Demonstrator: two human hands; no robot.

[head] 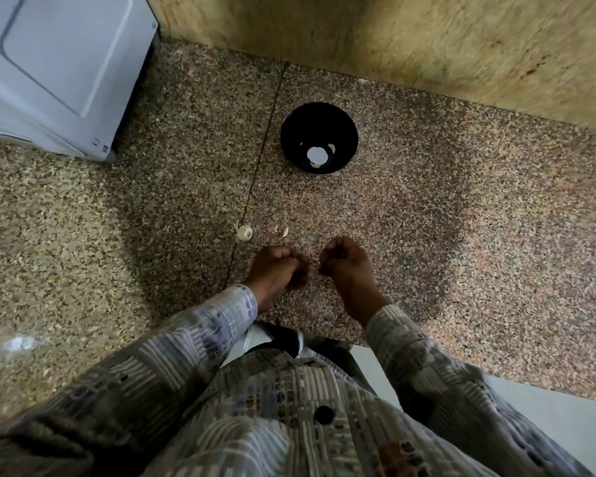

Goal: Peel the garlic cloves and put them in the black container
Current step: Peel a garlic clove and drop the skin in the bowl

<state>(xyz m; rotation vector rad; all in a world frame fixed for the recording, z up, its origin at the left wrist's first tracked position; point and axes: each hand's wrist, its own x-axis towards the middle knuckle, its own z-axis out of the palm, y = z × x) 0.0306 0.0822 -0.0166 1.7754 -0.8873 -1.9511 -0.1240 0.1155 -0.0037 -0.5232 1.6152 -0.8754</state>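
The black container [298,130] stands on the granite counter [427,208], straight ahead of me, with a few white peeled cloves [317,155] at its bottom. A small garlic bulb [244,232] lies to the near left of it, and a loose clove [285,231] and a scrap of peel [275,228] lie beside the bulb. My left hand [278,267] and my right hand [345,260] hover close together just in front of these, fingers curled inward, knuckles up. Nothing shows between the fingers; the palms are hidden.
A white appliance [59,63] stands at the back left. A yellowish stone wall [444,46] closes off the counter behind the container. The counter's front edge [496,375] runs along the lower right, next to my patterned sleeves.
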